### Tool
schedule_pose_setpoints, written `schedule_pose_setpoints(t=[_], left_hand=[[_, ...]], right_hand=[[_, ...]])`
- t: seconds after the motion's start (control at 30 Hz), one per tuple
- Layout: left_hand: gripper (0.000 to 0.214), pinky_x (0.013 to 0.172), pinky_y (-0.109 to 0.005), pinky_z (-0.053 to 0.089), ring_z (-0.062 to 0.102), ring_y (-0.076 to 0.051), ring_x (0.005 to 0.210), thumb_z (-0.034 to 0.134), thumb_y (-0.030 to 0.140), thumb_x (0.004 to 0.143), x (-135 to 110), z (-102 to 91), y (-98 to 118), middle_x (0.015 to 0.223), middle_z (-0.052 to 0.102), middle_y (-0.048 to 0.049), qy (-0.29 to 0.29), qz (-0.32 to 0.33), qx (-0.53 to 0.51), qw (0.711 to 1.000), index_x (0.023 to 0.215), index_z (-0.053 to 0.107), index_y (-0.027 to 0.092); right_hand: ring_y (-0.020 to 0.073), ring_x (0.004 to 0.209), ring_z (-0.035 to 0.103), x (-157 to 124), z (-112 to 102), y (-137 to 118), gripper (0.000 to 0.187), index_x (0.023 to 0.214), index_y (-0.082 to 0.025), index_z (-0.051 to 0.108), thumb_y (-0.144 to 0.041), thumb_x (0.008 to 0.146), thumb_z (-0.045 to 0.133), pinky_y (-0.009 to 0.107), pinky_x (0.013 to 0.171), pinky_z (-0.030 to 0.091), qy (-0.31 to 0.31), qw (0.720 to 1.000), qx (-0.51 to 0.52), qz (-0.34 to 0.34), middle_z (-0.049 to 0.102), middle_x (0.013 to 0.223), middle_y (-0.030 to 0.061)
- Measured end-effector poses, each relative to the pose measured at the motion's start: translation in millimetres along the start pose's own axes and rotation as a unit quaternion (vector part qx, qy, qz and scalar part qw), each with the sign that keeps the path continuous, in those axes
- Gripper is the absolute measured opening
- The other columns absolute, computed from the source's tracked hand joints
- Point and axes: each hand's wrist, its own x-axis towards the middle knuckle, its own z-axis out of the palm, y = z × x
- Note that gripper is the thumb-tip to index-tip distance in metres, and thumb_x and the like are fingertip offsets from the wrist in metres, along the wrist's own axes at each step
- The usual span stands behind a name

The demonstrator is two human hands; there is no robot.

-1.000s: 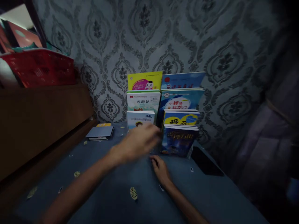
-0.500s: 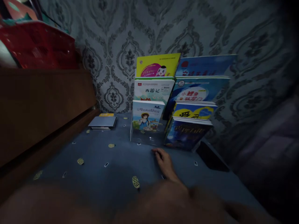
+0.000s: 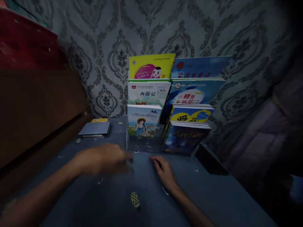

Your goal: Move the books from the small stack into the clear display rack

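left hand [image 3: 106, 160] pointing rightward, blurred, grip unclear, right hand [image 3: 164, 169] loosely curled, empty, on table [image 3: 113, 205]

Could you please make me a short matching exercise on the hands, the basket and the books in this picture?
Column 1
1. Left hand
2. Right hand
3. Red basket
4. Book with a girl on its cover

Column 2
A. On top of the brown cabinet
B. In front of the white book, partly hiding it
C. Curled, near the dark blue book
D. Blurred

Pairs: 1-D; 2-C; 3-A; 4-B
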Motion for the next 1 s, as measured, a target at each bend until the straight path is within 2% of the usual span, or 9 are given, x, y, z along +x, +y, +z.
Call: schedule_pose_setpoints(t=[0.03,0.1,0.13,0.23,0.4,0.57,0.77,0.93,1.0], left_hand=[[0.04,0.075,-0.043,0.052,0.067,-0.028,0.09,0.045,0.058,0.08,12.5,-8.0,-15.6,0.096,0.073,-0.0061,-0.022,-0.028,0.02,0.999,0.106,0.068,0.038],[0.041,0.092,-0.049,0.047,0.06,-0.032,0.111,0.048,0.046,0.085,35.9,-17.6,-47.5,0.12,0.066,-0.0131,-0.064,-0.206,0.126,0.968,0.117,0.063,0.025],[0.046,0.097,-0.055,0.042,0.052,-0.037,0.122,0.049,0.04,0.087,45.4,-18.5,-63.2,0.132,0.058,-0.0198,-0.059,-0.244,0.145,0.957,0.126,0.057,0.017],[0.069,0.101,-0.065,0.033,0.037,-0.042,0.136,0.06,0.044,0.082,59.2,-7.5,-105.9,0.147,0.039,-0.028,-0.077,-0.293,0.153,0.941,0.14,0.041,0.01],[0.087,0.1,-0.071,0.029,0.028,-0.042,0.141,0.06,0.058,0.079,46.2,18.5,-151.3,0.155,0.026,-0.0269,-0.104,-0.329,0.149,0.927,0.148,0.027,0.018],[0.077,0.099,-0.071,0.031,0.033,-0.041,0.138,0.057,0.052,0.082,25.2,22.9,-164.0,0.153,0.033,-0.0233,-0.106,-0.317,0.157,0.929,0.146,0.028,0.021],[0.054,0.101,-0.056,0.037,0.05,-0.033,0.126,0.051,0.03,0.088,12.8,16.7,-168.8,0.141,0.05,-0.0185,-0.1,-0.282,0.177,0.938,0.14,0.039,0.023],[0.039,0.093,-0.039,0.046,0.06,-0.028,0.114,0.046,0.037,0.092,22.6,6.2,-177.1,0.122,0.065,-0.0136,-0.114,-0.263,0.177,0.942,0.126,0.057,0.021],[0.037,0.092,-0.037,0.047,0.062,-0.025,0.109,0.046,0.039,0.094,28.2,2.8,-179.2,0.117,0.067,-0.0128,-0.123,-0.255,0.179,0.942,0.121,0.061,0.019]], right_hand=[[0.0227,0.082,0.066,0.6,0.0,0.1,0.025,0.084,-0.022,0.07,-0.028,0.083,0.045,0.035,0.077,0.052,0.0,1.0,0.001,0.002,0.07,0.084,0.0063],[0.0233,0.081,0.066,1.5,0.4,0.7,0.027,0.084,-0.022,0.071,-0.031,0.084,0.045,0.036,0.076,0.052,0.001,1.0,0.003,0.006,0.07,0.084,0.0066],[0.0236,0.081,0.066,1.8,0.6,1.2,0.028,0.085,-0.022,0.071,-0.033,0.084,0.044,0.036,0.076,0.052,0.003,1.0,0.004,0.007,0.07,0.084,0.0069],[0.0242,0.081,0.066,2.4,0.9,2.7,0.03,0.085,-0.023,0.071,-0.034,0.084,0.044,0.037,0.076,0.053,0.001,1.0,0.006,0.008,0.07,0.084,0.0075],[0.025,0.082,0.067,3.6,-0.1,2.9,0.029,0.086,-0.023,0.072,-0.036,0.084,0.045,0.037,0.075,0.054,0.002,1.0,0.01,0.019,0.071,0.086,0.0079],[0.0252,0.082,0.067,4.5,1.0,4.3,0.029,0.084,-0.023,0.071,-0.036,0.082,0.045,0.038,0.076,0.054,0.001,1.0,0.013,0.018,0.071,0.084,0.0077],[0.0258,0.083,0.066,5.1,2.9,7.4,0.029,0.083,-0.024,0.072,-0.038,0.081,0.047,0.039,0.078,0.053,-0.001,1.0,0.013,0.019,0.071,0.084,0.0078],[0.0253,0.082,0.066,5.8,1.4,7.3,0.031,0.083,-0.023,0.072,-0.038,0.081,0.045,0.039,0.077,0.053,-0.008,1.0,0.003,0.008,0.071,0.083,0.0073],[0.0253,0.082,0.067,5.9,0.8,6.6,0.032,0.083,-0.023,0.072,-0.038,0.081,0.044,0.039,0.077,0.053,-0.011,1.0,0.001,0.008,0.071,0.083,0.0076]])
